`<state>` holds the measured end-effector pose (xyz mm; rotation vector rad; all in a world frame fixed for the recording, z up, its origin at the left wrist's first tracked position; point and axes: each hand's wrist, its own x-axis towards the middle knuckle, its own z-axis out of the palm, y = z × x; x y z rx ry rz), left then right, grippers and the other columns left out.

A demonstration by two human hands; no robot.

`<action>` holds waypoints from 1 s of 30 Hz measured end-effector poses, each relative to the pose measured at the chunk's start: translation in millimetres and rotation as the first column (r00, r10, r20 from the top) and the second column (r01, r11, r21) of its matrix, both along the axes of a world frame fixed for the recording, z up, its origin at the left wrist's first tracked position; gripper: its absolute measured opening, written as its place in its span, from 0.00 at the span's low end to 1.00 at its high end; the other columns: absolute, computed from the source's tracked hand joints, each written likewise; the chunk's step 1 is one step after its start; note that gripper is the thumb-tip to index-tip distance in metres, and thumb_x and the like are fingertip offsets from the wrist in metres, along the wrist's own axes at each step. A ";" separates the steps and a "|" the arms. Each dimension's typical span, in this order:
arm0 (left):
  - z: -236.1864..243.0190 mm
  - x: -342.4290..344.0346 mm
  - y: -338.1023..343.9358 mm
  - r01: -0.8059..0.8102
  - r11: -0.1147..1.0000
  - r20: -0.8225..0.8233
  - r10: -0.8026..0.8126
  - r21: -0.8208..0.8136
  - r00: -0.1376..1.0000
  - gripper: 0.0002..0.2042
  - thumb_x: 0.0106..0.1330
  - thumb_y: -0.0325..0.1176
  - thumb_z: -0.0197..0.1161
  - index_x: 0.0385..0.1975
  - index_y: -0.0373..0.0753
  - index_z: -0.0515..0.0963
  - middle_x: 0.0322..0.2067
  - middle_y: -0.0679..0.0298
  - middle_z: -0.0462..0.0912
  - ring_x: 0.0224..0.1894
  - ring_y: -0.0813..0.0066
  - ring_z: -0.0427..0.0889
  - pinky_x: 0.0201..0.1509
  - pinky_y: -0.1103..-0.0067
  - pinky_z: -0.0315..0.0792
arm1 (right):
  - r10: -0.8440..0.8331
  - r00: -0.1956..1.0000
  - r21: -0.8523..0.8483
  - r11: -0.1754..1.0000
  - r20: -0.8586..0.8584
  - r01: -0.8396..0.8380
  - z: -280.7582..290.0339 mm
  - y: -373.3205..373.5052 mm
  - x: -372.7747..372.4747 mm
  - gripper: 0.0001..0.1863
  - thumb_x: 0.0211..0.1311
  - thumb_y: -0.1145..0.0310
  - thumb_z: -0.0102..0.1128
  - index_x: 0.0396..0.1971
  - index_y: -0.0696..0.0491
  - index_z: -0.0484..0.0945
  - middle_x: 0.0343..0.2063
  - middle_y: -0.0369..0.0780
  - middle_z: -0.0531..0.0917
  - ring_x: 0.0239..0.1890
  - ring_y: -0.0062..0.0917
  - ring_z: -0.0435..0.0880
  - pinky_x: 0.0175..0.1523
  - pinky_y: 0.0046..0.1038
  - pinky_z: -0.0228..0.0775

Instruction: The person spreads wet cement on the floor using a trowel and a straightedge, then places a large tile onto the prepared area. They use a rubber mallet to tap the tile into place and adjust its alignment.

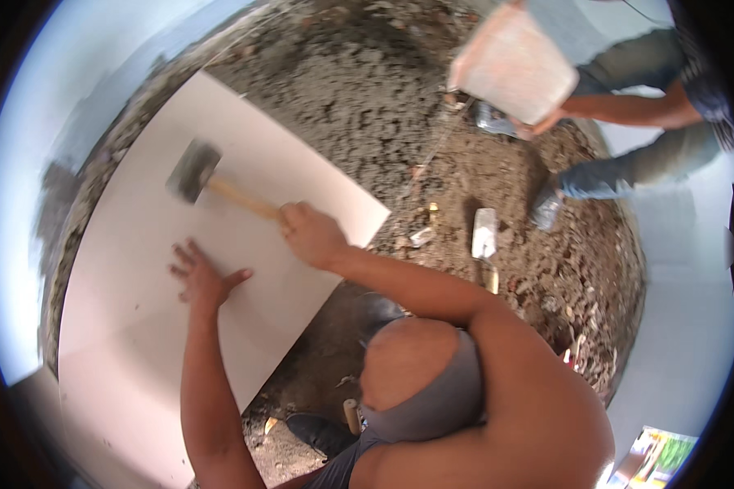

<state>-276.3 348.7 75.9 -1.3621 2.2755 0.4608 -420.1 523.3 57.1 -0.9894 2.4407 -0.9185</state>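
Right, the slab lies flat ahead & to my L, one big pale sheet w/ both hands over it. Its long axis seems to run from the far edge back toward me, bending a bit L; can't tell exactly where the near end stops, or if a 2nd piece butts up there.

My R hand is closed round the wooden handle of a mallet, near the butt end, over the slab's R part. Handle slants away & L, so the dark mallet head sits far-L of my R fist. It's blurred; can't tell if it's touching the slab or up in the air.

My L hand is spread wide, thumb out to the R, gripping nothing; looks like it's resting on the slab, tho contact under the palm is hidden. Key bit: the head is just beyond my L fingertips, so in this view the L hand is nearer to it than the R fist that holds it. I'd judge that gap is what to watch, as the fingers point its way.

Past the slab's far-R edge there's a rough grey bed; a trowel lies on the dirt off to the R, well apart from both hands, its handle toward me.
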 end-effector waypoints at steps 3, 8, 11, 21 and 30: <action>-1.8 -7.5 7.3 0.017 1.000 -0.018 -0.017 0.013 1.000 0.71 0.35 0.60 0.80 0.74 0.38 0.35 0.75 0.52 0.31 0.74 0.36 0.36 0.59 0.33 0.60 | 0.037 0.999 -0.022 0.999 0.036 -0.037 -6.8 38.5 -8.6 0.19 0.63 0.55 0.59 0.45 0.53 0.73 0.44 0.46 0.77 0.47 0.45 0.78 0.52 0.43 0.71; -0.3 -2.7 4.4 0.016 1.000 -0.018 -0.016 0.000 1.000 0.71 0.36 0.60 0.80 0.73 0.36 0.36 0.75 0.52 0.31 0.74 0.33 0.35 0.58 0.32 0.61 | -0.253 0.966 0.328 0.910 -0.048 0.255 -13.1 166.9 -48.8 0.25 0.69 0.50 0.54 0.57 0.50 0.73 0.57 0.46 0.72 0.59 0.38 0.72 0.65 0.42 0.65; -3.3 -3.8 2.5 0.024 0.999 -0.007 -0.024 0.020 1.000 0.71 0.36 0.61 0.80 0.73 0.35 0.35 0.75 0.50 0.30 0.73 0.32 0.34 0.57 0.31 0.60 | -0.536 0.796 0.633 0.519 -0.282 0.574 -21.4 282.7 -67.3 0.27 0.69 0.60 0.54 0.63 0.57 0.64 0.64 0.49 0.64 0.58 0.37 0.70 0.59 0.37 0.72; 0.1 -13.8 3.4 0.038 0.998 0.005 -0.039 0.045 0.999 0.73 0.35 0.62 0.80 0.73 0.35 0.33 0.74 0.48 0.26 0.73 0.32 0.32 0.58 0.32 0.59 | -0.312 0.868 0.880 0.157 -0.386 0.448 -116.8 477.4 -40.3 0.31 0.64 0.60 0.54 0.65 0.58 0.65 0.65 0.54 0.67 0.61 0.45 0.74 0.60 0.42 0.69; -17.2 -9.6 3.9 -0.016 0.994 -0.108 0.028 0.105 0.994 0.73 0.32 0.59 0.82 0.74 0.39 0.34 0.75 0.52 0.27 0.74 0.35 0.29 0.61 0.28 0.47 | -0.295 0.672 0.669 0.127 -0.680 0.733 -116.0 512.1 -71.8 0.35 0.63 0.59 0.57 0.67 0.56 0.58 0.60 0.54 0.65 0.58 0.48 0.69 0.57 0.47 0.65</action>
